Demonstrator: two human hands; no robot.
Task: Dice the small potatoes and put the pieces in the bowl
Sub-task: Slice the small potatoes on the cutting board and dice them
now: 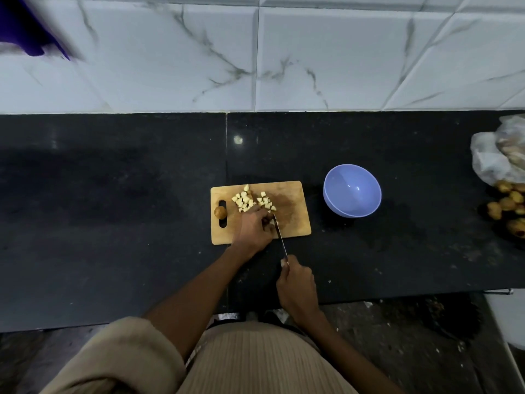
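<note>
A wooden cutting board (295, 223) lies on the black counter. A pile of diced potato pieces (250, 199) sits at its far middle. One whole small potato (220, 212) rests by the board's handle slot at the left. My left hand (254, 227) lies on the board with curled fingers holding a potato piece that is mostly hidden under them. My right hand (297, 287) grips the handle of a knife (279, 236), whose blade meets the board right beside my left fingers. An empty blue bowl (352, 190) stands to the right of the board.
A plastic bag (500, 155) and several whole small potatoes (508, 206) lie at the counter's far right edge. A white marble-tiled wall (255, 52) rises behind the counter. The counter's front edge runs just below my right hand.
</note>
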